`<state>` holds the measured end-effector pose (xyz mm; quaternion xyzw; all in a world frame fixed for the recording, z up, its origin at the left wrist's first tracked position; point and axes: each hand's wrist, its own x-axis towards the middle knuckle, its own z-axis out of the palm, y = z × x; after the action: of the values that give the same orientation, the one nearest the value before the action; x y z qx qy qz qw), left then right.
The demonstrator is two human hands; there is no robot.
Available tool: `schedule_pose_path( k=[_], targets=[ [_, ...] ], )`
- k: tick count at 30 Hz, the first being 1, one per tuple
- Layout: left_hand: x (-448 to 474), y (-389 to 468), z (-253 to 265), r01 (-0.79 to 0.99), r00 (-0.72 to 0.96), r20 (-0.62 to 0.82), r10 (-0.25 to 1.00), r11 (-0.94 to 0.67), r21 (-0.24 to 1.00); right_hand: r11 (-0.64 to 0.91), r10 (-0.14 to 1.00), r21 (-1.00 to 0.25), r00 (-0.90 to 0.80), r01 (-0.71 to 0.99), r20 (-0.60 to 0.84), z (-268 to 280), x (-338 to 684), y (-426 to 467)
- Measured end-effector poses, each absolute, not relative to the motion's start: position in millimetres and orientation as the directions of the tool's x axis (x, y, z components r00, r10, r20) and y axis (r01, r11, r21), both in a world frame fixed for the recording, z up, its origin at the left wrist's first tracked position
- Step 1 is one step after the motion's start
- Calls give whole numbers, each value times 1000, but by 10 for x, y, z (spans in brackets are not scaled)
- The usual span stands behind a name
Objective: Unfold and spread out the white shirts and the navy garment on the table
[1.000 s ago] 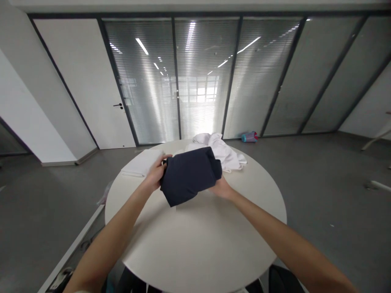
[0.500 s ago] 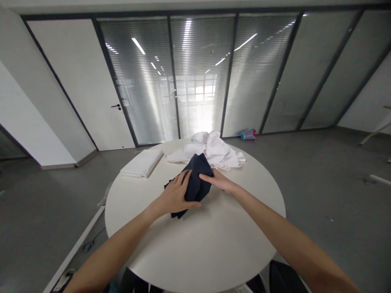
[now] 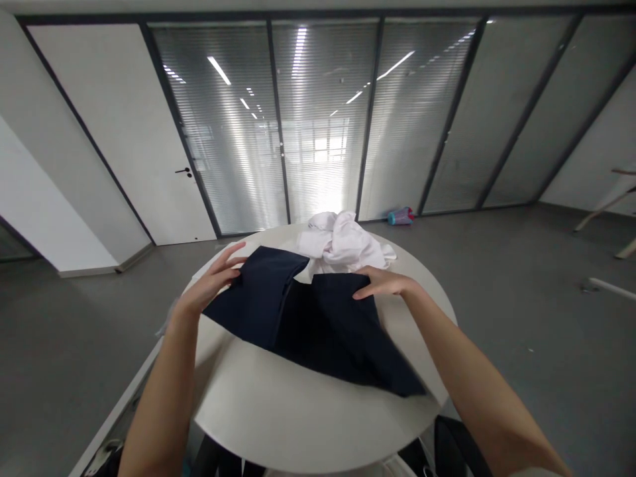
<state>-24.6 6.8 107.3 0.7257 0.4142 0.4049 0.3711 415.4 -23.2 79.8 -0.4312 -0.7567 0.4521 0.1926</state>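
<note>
Navy, one garment (image 3: 318,324) lies spread under two open hands, left hand (image 3: 213,281), right hand (image 3: 385,283), beside one white heap (image 3: 342,244).

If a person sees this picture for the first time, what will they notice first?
A dark cloth lies spread across the round white table, with the left hand and right hand at its far corners. Behind it sits a crumpled white cloth, before bright glass walls with blinds.

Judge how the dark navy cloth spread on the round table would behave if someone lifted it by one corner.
The dark navy cloth lies flat with soft folds, so it would probably droop limply. It looks thin, so likely light. One end overhangs the round table, so a push might slide it off.
</note>
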Motion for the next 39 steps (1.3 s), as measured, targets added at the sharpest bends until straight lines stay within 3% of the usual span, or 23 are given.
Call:
schedule_pose_path(
  k=[4, 7, 10, 12, 15, 18, 21, 24, 27, 30, 33, 36, 39],
  targets=[
    [-26, 148, 905, 446, 112, 415, 903, -419, 791, 442, 881, -669, -428, 598, 201, 783, 4108, -191],
    [304, 30, 854, 445, 298, 465, 833, -553, 705, 568, 822, -559, -384, 604, 421, 762, 3960, -185],
    [615, -204, 816, 440, 573, 437, 693, -711, 549, 619, 726, -347, -344, 704, 595, 761, 3769, -244],
    [753, -324, 746, 496, 668, 381, 639, -764, 413, 662, 681, -265, -416, 701, 602, 746, 3627, -318],
    [825, -348, 573, 624, 677, 277, 682, -731, 275, 778, 622, -257, -644, 574, 445, 670, 3414, -425],
    [787, -240, 452, 635, 700, 149, 698, -705, 317, 811, 583, -171, -749, 559, 315, 595, 3263, -465],
    [698, -138, 528, 547, 753, 109, 649, -708, 446, 783, 610, -100, -726, 614, 318, 661, 3268, -457],
    [478, -79, 761, 541, 690, 161, 705, -651, 532, 732, 646, -138, -614, 668, 454, 888, 3529, -487],
    [-21, -16, 971, 621, 488, 248, 837, -533, 575, 669, 685, -208, -485, 713, 543, 1111, 4086, -578],
    [-736, 17, 1045, 737, 217, 371, 903, -401, 545, 529, 814, -276, -389, 802, 431, 1177, 4774, -693],
    [-1280, -59, 1034, 857, -39, 508, 860, -233, 460, 290, 947, -375, -208, 880, 245, 1132, 5230, -803],
    [-1278, -219, 1043, 836, -44, 595, 802, -296, 461, 247, 968, -466, -190, 850, 165, 1121, 5173, -883],
    [-749, -394, 1085, 752, 167, 559, 812, -471, 460, 362, 920, -550, -384, 752, 81, 1149, 4683, -923]
  ],
)
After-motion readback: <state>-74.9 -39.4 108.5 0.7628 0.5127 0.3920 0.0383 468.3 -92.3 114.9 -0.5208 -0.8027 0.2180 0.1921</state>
